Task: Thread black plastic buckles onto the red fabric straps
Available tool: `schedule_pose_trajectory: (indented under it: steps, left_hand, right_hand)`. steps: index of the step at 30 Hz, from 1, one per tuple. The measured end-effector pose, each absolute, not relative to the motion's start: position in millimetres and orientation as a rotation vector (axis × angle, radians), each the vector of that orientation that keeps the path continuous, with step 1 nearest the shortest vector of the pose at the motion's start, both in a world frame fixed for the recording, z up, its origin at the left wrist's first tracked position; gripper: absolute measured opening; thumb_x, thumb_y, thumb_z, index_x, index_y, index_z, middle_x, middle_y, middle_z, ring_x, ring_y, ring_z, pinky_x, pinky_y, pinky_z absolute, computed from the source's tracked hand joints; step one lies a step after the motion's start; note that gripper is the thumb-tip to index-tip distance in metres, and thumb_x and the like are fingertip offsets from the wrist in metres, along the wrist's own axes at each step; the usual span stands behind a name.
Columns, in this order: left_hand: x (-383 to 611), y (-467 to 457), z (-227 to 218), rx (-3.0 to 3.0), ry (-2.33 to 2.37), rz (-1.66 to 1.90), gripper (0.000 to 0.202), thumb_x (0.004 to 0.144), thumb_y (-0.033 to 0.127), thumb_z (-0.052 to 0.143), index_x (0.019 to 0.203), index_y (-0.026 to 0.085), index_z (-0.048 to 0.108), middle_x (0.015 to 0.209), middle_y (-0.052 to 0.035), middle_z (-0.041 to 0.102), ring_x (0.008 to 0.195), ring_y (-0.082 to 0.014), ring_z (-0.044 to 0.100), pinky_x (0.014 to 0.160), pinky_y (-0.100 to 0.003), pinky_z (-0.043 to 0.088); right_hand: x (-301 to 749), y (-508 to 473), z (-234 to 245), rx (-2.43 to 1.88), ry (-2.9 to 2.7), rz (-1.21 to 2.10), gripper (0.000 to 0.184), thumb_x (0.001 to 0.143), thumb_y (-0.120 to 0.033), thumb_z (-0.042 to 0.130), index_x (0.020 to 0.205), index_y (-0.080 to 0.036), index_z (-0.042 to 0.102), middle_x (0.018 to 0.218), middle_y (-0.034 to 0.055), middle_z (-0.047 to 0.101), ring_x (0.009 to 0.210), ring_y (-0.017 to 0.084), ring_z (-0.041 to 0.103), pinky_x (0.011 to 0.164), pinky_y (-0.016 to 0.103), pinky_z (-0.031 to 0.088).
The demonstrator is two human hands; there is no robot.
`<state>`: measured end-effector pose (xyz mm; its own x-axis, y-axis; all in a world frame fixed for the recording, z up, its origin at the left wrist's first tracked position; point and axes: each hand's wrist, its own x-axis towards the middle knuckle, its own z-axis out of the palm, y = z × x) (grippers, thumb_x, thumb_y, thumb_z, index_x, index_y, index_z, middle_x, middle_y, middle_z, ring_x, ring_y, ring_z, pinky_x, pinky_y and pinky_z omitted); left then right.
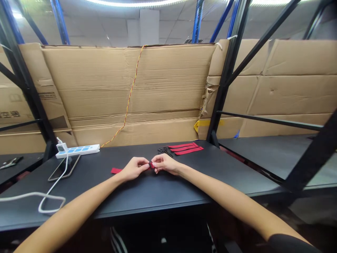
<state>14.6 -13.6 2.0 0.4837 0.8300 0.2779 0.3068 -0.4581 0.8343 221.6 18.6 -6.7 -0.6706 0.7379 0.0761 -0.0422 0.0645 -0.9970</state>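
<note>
My left hand point(134, 168) and my right hand point(165, 163) meet over the middle of the black table, fingertips pinched closed. Between them is a red strap point(116, 170), whose flat end sticks out to the left from under my left hand. A small black piece point(151, 164), perhaps a buckle, shows on the strap between my fingertips. My fingers cover most of it, so how the strap runs through it is hidden. Just beyond my right hand lie several black buckles point(163, 151) and several flat red straps point(185, 149) side by side.
At the left are a white power strip point(79, 150) with a plugged-in charger, a phone point(65, 168) and a looping white cable point(52, 200). Cardboard point(163, 91) walls the back, with a twisted red-yellow wire point(129, 98) hanging down it. Black metal posts point(223, 84) flank the table.
</note>
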Motion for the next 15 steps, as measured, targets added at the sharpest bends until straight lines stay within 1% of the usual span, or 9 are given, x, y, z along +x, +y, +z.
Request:
schedule_pose_trajectory:
  steps: [3, 5, 10, 13, 15]
  left_hand:
    - [17, -16, 4, 1.923, 0.900, 1.002, 0.031, 0.085, 0.040, 0.057, 0.099, 0.013, 0.061, 0.084, -0.0053, 0.067, 0.071, -0.0137, 0.059, 0.069, -0.027, 0.046]
    - [18, -18, 5, 1.922, 0.870, 1.020, 0.031, 0.086, 0.040, 0.056, 0.102, 0.014, 0.058, 0.087, -0.0051, 0.067, 0.073, -0.0135, 0.059, 0.070, -0.027, 0.046]
    - [19, -23, 6, 2.044, 0.896, 0.915, 0.022, 0.083, 0.034, 0.060, 0.094, 0.015, 0.061, 0.088, -0.0053, 0.067, 0.077, -0.0150, 0.061, 0.073, -0.029, 0.048]
    - [20, -25, 7, 2.144, 0.949, 1.001, 0.015, 0.083, 0.030, 0.059, 0.087, 0.015, 0.062, 0.092, -0.0063, 0.064, 0.081, -0.0161, 0.060, 0.074, -0.029, 0.049]
    - [21, -28, 9, 2.229, 0.952, 1.107, 0.012, 0.083, 0.028, 0.059, 0.084, 0.016, 0.061, 0.098, -0.0067, 0.063, 0.089, -0.0172, 0.059, 0.079, -0.030, 0.049]
  right_hand:
    - [220, 20, -9, -0.678, -1.753, 1.616, 0.036, 0.064, -0.041, 0.078, 0.082, -0.013, 0.064, 0.064, -0.0003, 0.061, 0.056, 0.011, 0.059, 0.059, 0.025, 0.047]
    - [220, 20, -10, -0.676, -1.766, 1.569, 0.035, 0.064, -0.041, 0.078, 0.081, -0.014, 0.064, 0.064, -0.0006, 0.061, 0.055, 0.011, 0.058, 0.058, 0.025, 0.047]
    - [217, 18, -11, -0.665, -1.888, 1.422, 0.032, 0.068, -0.043, 0.073, 0.080, -0.014, 0.064, 0.061, -0.0008, 0.060, 0.052, 0.011, 0.055, 0.057, 0.025, 0.046]
    - [215, 19, -12, -0.691, -1.932, 1.326, 0.031, 0.070, -0.044, 0.071, 0.078, -0.015, 0.064, 0.060, -0.0008, 0.060, 0.051, 0.011, 0.054, 0.055, 0.025, 0.045]
    - [214, 21, -13, -0.718, -1.947, 1.264, 0.030, 0.070, -0.044, 0.070, 0.077, -0.015, 0.065, 0.061, -0.0009, 0.060, 0.050, 0.011, 0.054, 0.054, 0.025, 0.045]
